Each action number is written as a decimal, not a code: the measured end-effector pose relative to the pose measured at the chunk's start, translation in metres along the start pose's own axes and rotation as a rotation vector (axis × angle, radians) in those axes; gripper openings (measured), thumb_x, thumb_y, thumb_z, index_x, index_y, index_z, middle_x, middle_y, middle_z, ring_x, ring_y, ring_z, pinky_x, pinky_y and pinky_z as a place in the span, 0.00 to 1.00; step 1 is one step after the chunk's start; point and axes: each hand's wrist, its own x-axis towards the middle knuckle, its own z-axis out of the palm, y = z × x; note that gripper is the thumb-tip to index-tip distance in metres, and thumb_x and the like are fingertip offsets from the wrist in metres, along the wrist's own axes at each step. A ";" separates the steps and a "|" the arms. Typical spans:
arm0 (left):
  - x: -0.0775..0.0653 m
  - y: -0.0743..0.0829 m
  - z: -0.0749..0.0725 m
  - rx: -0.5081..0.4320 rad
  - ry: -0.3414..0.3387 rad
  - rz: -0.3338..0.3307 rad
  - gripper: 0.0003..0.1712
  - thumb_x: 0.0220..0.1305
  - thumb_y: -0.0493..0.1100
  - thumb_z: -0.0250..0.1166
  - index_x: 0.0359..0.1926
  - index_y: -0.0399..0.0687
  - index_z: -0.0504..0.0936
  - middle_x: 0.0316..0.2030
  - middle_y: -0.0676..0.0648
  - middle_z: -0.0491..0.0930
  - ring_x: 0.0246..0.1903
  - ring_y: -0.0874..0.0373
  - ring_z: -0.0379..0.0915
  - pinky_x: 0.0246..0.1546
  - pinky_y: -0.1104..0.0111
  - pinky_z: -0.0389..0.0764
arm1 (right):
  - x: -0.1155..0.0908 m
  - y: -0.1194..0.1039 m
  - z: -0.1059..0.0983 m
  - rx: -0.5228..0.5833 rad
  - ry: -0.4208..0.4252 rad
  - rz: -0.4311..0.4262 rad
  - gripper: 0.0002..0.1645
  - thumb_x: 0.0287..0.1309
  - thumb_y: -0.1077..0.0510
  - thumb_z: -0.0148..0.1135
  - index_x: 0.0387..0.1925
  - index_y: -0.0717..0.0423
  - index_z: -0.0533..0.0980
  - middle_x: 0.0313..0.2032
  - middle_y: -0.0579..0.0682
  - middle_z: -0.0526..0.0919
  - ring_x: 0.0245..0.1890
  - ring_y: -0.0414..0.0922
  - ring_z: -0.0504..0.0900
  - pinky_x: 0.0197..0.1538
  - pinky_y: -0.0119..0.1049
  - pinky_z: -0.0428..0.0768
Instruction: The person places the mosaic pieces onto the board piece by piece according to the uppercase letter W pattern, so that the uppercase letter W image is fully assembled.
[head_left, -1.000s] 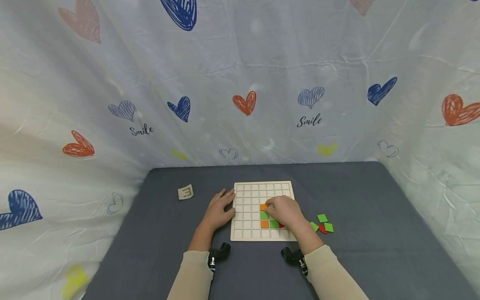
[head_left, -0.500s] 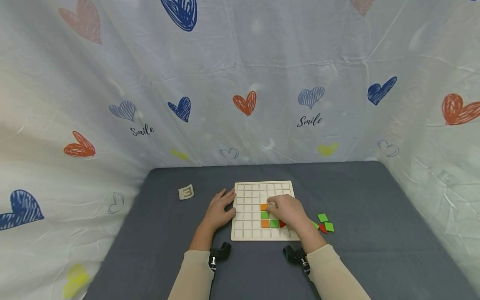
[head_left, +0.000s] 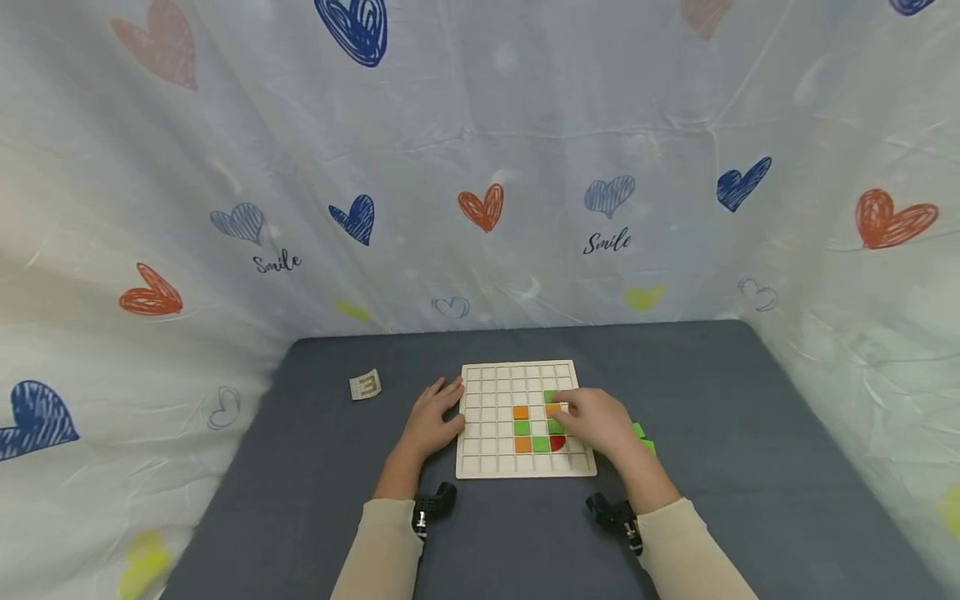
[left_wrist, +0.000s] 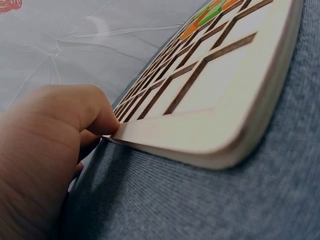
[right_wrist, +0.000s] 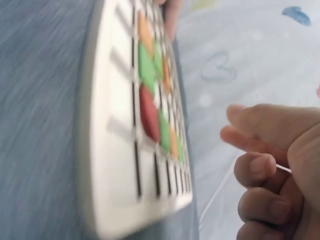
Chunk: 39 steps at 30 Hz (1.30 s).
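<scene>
A pale wooden grid board (head_left: 487,462) lies flat on the dark table. Several tiles sit in its cells: a left orange tile (head_left: 521,412), a green tile (head_left: 522,427) below it, and a red rounded tile (head_left: 557,443) at lower right. My left hand (head_left: 430,425) rests at the board's left edge, fingers extended, its thumb touching the rim in the left wrist view. Over the board's right side is my right hand (head_left: 602,422), partly covering a right orange tile (head_left: 552,410). The right wrist view shows its thumb and index close together, other fingers loosely curled, with nothing visible between them.
Loose green tiles (head_left: 648,447) lie right of the board, partly hidden by my right wrist. A small printed card (head_left: 365,385) lies at the back left. A white curtain with hearts (head_left: 480,275) hangs behind the table (head_left: 322,500).
My right hand has shifted right, uncovering green and orange tiles in the right column. The left hand stays at the board's edge. The head view has turned slightly.
</scene>
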 end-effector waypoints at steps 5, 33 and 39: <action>-0.001 -0.001 0.001 0.007 0.002 -0.005 0.35 0.66 0.45 0.57 0.74 0.44 0.70 0.75 0.49 0.64 0.78 0.44 0.48 0.79 0.48 0.45 | -0.013 0.018 -0.005 0.037 0.004 0.033 0.20 0.66 0.51 0.69 0.55 0.55 0.86 0.14 0.42 0.64 0.16 0.40 0.60 0.20 0.33 0.57; 0.002 -0.006 0.003 0.028 0.010 -0.019 0.35 0.67 0.47 0.57 0.75 0.46 0.70 0.75 0.51 0.64 0.78 0.46 0.47 0.79 0.49 0.45 | -0.058 0.073 -0.027 -0.042 -0.147 -0.040 0.24 0.53 0.63 0.74 0.54 0.57 0.85 0.34 0.43 0.78 0.32 0.41 0.72 0.35 0.39 0.76; 0.002 -0.005 0.003 0.021 0.008 -0.015 0.36 0.67 0.47 0.56 0.75 0.46 0.69 0.75 0.51 0.63 0.78 0.46 0.47 0.79 0.49 0.44 | -0.059 0.075 -0.030 -0.047 -0.125 -0.029 0.20 0.53 0.65 0.73 0.51 0.57 0.86 0.33 0.43 0.78 0.31 0.41 0.72 0.34 0.39 0.76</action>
